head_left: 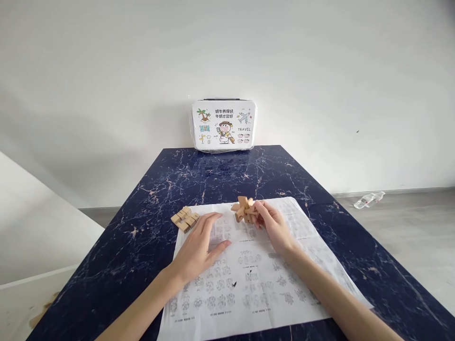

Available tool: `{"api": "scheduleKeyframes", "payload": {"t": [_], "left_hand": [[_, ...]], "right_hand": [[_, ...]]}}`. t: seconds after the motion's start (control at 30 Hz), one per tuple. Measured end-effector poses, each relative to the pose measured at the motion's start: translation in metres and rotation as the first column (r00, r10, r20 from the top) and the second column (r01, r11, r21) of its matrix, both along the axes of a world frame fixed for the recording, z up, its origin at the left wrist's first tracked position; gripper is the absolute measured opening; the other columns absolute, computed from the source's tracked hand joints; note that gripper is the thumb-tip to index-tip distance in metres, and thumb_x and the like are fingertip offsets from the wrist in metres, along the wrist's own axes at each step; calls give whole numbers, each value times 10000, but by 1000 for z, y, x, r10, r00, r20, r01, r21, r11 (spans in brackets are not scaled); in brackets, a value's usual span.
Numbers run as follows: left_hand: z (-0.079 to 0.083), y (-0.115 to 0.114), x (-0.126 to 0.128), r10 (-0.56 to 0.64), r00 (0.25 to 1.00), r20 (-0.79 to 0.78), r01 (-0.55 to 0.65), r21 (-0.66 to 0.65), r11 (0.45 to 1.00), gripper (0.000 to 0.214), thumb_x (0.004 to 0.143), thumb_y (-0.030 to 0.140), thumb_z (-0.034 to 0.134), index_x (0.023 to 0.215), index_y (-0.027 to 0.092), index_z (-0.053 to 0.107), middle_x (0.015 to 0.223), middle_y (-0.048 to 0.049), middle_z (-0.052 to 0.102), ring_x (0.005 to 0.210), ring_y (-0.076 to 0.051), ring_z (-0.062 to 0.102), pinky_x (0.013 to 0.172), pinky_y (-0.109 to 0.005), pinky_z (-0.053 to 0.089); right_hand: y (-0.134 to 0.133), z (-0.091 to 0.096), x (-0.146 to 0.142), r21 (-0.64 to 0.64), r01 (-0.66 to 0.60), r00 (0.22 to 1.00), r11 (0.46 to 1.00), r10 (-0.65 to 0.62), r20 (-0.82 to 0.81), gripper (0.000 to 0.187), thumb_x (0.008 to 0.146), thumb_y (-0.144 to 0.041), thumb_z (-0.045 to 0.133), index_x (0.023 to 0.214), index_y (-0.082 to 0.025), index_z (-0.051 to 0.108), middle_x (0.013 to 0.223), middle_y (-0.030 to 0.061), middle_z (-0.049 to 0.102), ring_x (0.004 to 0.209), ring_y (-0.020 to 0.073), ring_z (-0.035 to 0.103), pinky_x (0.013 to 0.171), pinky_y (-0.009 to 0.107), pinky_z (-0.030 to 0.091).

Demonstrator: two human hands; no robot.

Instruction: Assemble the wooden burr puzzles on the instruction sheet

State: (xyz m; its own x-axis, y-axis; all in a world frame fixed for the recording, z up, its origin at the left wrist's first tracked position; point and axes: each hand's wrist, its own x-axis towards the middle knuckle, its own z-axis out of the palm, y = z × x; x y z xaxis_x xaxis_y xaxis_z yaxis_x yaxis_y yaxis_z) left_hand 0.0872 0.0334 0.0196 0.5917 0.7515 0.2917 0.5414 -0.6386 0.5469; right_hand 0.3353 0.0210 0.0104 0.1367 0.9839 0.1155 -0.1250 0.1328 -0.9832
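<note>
My right hand (272, 223) is closed around a partly built wooden burr puzzle (243, 210), holding it just above the printed instruction sheet (256, 279). My left hand (199, 244) lies flat and open on the sheet, fingers stretched toward a small pile of loose wooden puzzle pieces (185, 218) resting at the sheet's upper left corner. The fingertips stop just short of those pieces.
The sheet lies on a dark blue marble-patterned table (149, 199). A white illustrated box (223, 124) stands at the table's far edge against the white wall. A plastic bottle (368, 200) lies on the floor to the right.
</note>
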Motion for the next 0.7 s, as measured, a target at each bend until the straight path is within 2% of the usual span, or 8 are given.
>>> {"api": "scheduleKeyframes", "payload": {"t": [0.1, 0.17, 0.37, 0.53, 0.7], "left_hand": [[-1, 0, -1, 20, 997, 71, -14, -82, 997, 756, 1010, 557, 675, 1602, 344, 256, 1637, -150, 422, 1451, -390, 513, 1137, -594, 525], [0, -1, -1, 0, 992, 126, 20, -153, 988, 879, 937, 608, 750, 1615, 360, 248, 1668, -151, 390, 1445, -405, 521, 1123, -600, 538], [5, -3, -1, -89, 961, 263, 173, -316, 933, 1032, 779, 603, 902, 1613, 390, 333, 1658, -123, 455, 1477, -406, 504, 1206, -631, 456], [9, -3, 0, -93, 937, 336, 211, -337, 917, 927, 770, 509, 924, 1547, 371, 439, 1523, -103, 599, 1397, -391, 586, 1191, -647, 455], [13, -3, 2, -62, 956, 285, 146, -285, 947, 896, 765, 461, 902, 1527, 338, 448, 1496, -107, 612, 1363, -396, 599, 1161, -637, 477]], "right_hand": [[-4, 3, -2, 19, -132, 991, 991, 131, 22, 501, 990, -686, 625, 768, -243, 551, 633, -27, 485, 583, 160, 425, 579, 311, 356], [-8, 7, -5, 19, -249, 968, 968, 249, 32, 502, 995, -678, 625, 764, -238, 550, 621, -31, 484, 573, 151, 417, 586, 310, 362], [-18, 14, -14, -5, -496, 868, 868, 496, 23, 505, 993, -691, 616, 781, -236, 568, 646, -15, 552, 579, 153, 461, 611, 324, 397], [-18, 10, -14, 15, -549, 836, 836, 549, -2, 442, 1010, -654, 618, 846, -245, 584, 690, -14, 581, 593, 153, 480, 613, 322, 391], [-16, 9, -13, -26, -531, 847, 847, 532, 10, 359, 1008, -616, 647, 1088, -269, 600, 696, -35, 584, 602, 163, 503, 598, 312, 372]]}}
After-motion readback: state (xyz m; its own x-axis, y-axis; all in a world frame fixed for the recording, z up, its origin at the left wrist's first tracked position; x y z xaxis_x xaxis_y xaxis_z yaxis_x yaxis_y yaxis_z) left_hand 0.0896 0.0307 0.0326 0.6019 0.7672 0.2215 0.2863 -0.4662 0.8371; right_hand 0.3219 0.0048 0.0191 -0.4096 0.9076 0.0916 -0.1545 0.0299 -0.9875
